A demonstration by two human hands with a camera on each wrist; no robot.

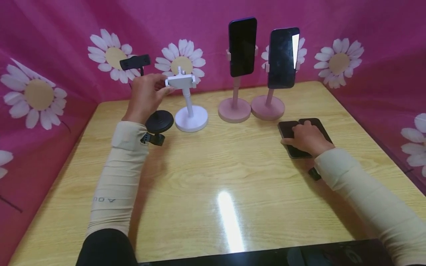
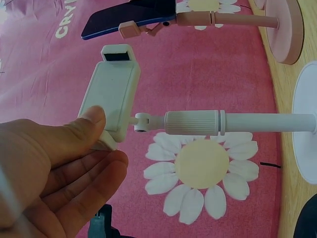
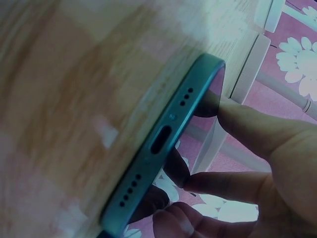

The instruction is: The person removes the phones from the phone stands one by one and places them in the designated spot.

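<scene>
White on one stand (image 1: 188, 99), pink on two others (image 1: 233, 113), black on phone screens (image 1: 299, 151), white daisies (image 1: 338, 63) over magenta cloth (image 1: 213, 37).

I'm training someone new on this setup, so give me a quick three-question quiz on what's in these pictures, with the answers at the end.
1. Multiple choice: which stand is the left hand pinching?
A) a pink stand
B) the white stand
C) the black stand

2. Count: how many pink stands hold a phone?

3. True or false: the phones under the right hand are standing upright.

Key:
1. B; the fingers and thumb are at its clamp.
2. Two.
3. False; the dark phones under the right hand lie flat on the table.
</scene>
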